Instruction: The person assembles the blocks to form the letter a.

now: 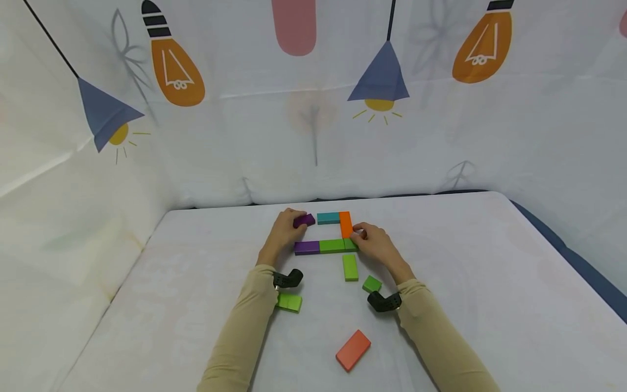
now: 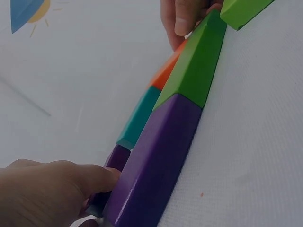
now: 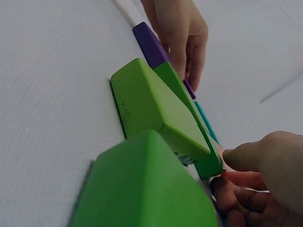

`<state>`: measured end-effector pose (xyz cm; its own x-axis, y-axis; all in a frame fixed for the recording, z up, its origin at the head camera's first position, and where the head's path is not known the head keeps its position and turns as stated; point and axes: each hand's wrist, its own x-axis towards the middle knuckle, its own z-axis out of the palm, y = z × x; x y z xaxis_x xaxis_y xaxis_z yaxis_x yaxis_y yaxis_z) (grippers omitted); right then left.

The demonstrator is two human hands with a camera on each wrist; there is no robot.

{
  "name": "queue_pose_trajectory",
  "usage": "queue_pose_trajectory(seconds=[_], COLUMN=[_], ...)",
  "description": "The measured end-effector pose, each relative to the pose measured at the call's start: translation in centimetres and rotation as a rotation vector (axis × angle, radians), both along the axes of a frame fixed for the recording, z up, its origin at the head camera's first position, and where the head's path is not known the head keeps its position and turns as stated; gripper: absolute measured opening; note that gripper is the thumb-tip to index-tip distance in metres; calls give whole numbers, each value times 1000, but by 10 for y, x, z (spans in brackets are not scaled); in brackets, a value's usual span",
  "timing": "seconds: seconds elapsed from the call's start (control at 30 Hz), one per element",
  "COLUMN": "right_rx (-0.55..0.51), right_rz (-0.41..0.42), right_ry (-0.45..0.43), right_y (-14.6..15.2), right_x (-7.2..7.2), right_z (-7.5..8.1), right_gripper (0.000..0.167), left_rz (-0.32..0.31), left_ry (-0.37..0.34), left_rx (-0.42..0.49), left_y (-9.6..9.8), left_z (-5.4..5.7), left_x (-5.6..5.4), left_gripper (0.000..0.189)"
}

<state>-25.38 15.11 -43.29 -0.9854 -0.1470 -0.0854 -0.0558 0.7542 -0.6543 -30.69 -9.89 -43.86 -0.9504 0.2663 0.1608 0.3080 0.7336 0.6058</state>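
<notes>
My left hand (image 1: 284, 231) pinches a dark purple block (image 1: 304, 220), thumb on its near side and fingers at its far side. A teal block (image 1: 328, 218) lies just right of it, meeting the upright-running orange block (image 1: 345, 224). In front runs a row: a longer purple block (image 1: 307, 248), a green block (image 1: 332, 246) and a short green block (image 1: 350, 245). My right hand (image 1: 377, 243) has its bent fingers and thumb against the right side of the orange block, by the short green block. Whether they grip it is unclear in the right wrist view.
A light green block (image 1: 350, 268) lies before the row's right end, with a small green block (image 1: 372, 283) near the right wrist. Light green pieces (image 1: 290, 302) sit beside the left forearm. A coral block (image 1: 353, 350) lies nearer the front of the white table (image 1: 490, 272).
</notes>
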Motion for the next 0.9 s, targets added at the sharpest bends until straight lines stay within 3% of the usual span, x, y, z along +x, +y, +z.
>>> queue_pose_trajectory(seconds=[0.9], right_rx=[0], right_rz=[1], right_ry=[-5], right_y=[0], right_x=[2], right_z=[2], right_gripper=[41], left_rz=[-8], left_ry=[-26], left_rx=[-29], left_y=[3], left_z=[-3], left_x=[-1], left_gripper=[41])
